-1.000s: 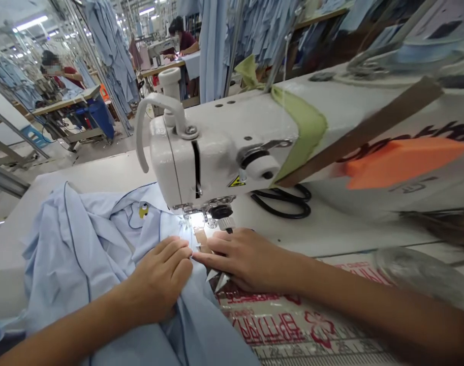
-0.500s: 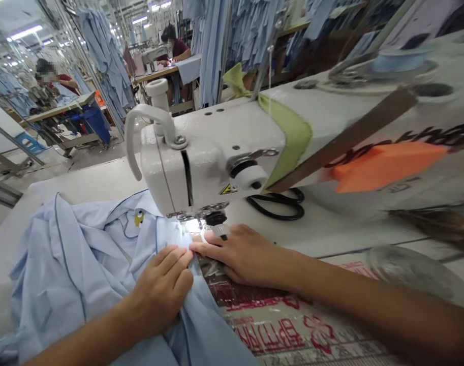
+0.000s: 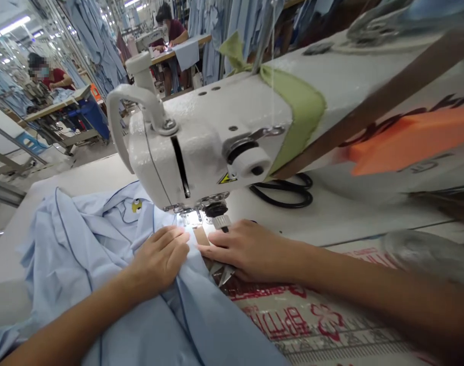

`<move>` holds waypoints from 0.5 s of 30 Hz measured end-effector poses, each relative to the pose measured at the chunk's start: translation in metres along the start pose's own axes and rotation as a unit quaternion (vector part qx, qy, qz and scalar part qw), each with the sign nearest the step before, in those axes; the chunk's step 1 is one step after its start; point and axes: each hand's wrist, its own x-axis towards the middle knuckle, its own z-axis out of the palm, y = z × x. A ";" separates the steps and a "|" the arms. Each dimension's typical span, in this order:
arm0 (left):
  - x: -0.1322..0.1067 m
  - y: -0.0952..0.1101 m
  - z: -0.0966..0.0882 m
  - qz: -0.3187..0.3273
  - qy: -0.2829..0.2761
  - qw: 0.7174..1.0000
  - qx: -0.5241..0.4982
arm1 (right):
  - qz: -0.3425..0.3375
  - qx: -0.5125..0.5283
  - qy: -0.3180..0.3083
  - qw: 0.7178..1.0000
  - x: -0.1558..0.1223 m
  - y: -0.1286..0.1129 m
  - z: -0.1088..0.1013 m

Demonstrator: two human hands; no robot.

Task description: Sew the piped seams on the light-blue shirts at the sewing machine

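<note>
Well, the left hand (image 3: 159, 259) lies flat and open on a pale blue piped shirt (image 3: 79, 254), pressing the cloth without gripping it. The right hand (image 3: 250, 251) rests open, fingers extended, just beside the presser foot (image 3: 189, 216) of a white industrial sewing machine (image 3: 186, 147). The shirt lies bunched on the white machine table (image 3: 83, 178), its fabric running under the foot. Black-handled scissors (image 3: 281, 195) lie beyond the right hand.
</note>
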 end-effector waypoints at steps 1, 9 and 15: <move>0.002 0.004 -0.001 -0.005 0.004 1.000 0.009 | -0.001 0.001 -0.001 1.000 0.000 0.000 0.001; 0.004 0.013 0.007 0.010 0.010 0.998 0.062 | 0.006 -0.025 -0.034 0.999 -0.001 0.002 0.001; 0.006 0.024 -0.005 -0.023 -0.094 0.992 -0.077 | 0.025 -0.040 -0.065 0.997 0.000 0.001 -0.007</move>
